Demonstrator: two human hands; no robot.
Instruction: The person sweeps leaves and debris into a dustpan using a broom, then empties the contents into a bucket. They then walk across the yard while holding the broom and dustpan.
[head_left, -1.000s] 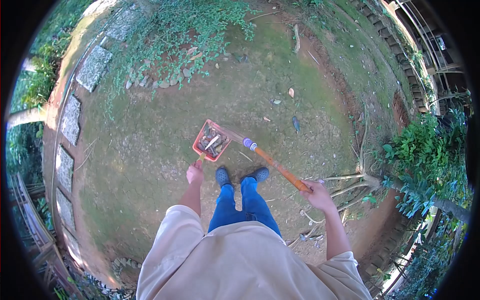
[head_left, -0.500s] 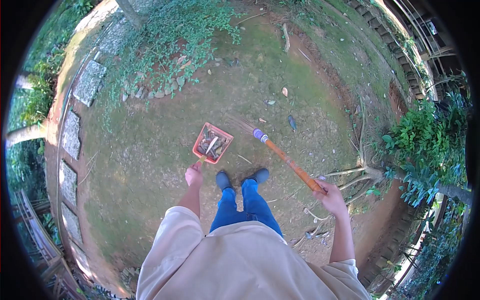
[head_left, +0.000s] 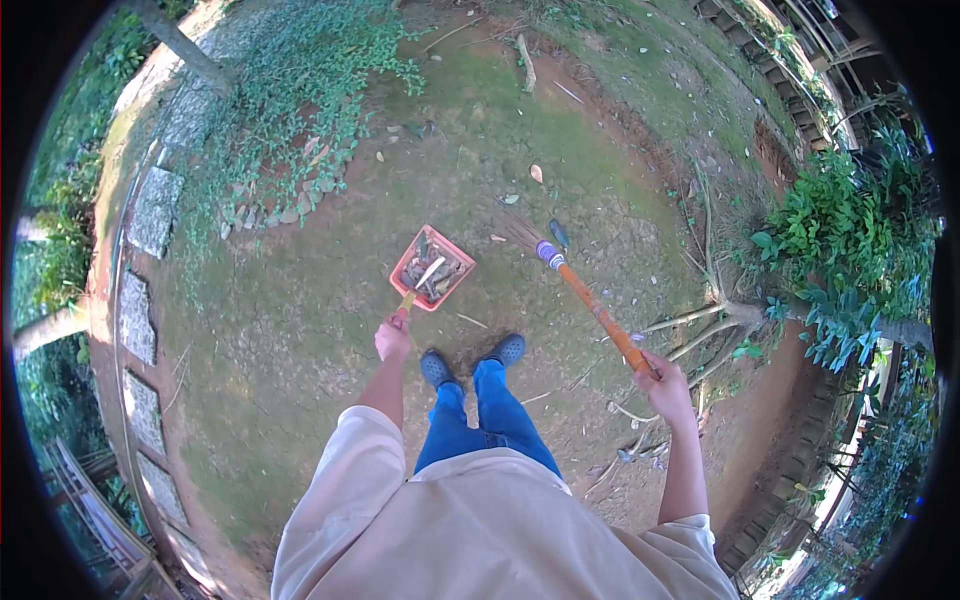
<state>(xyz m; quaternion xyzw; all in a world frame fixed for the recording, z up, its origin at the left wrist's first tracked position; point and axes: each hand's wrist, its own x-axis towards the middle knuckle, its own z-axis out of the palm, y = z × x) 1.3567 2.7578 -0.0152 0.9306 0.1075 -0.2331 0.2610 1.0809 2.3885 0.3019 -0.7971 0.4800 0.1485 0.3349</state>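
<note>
From where I stand: left hand (head_left: 393, 337) closed round the yellow grip (head_left: 407, 300) of a square, shallow, coral-red plastic dustpan (head_left: 456, 286). Pan is out front, ahead of the dark blue-grey perforated clogs (head_left: 436, 368), holding a heap of brown dry leaf litter (head_left: 432, 277), one pale strip on top. Can't tell if the pan touches ground.

Right hand (head_left: 667, 388) gripping the end of a long orange-handled broom (head_left: 598, 311), purple-and-white binding (head_left: 549, 254), thin brown bristles (head_left: 520, 232) pointing forward, toward the pan's side but apart from it. Bristle contact with the soil: can't tell. Dark blue-grey leaf (head_left: 559, 233) just beside the binding; pinkish-tan leaf (head_left: 536, 173) farther out on mossy ground (head_left: 330, 330).
</note>
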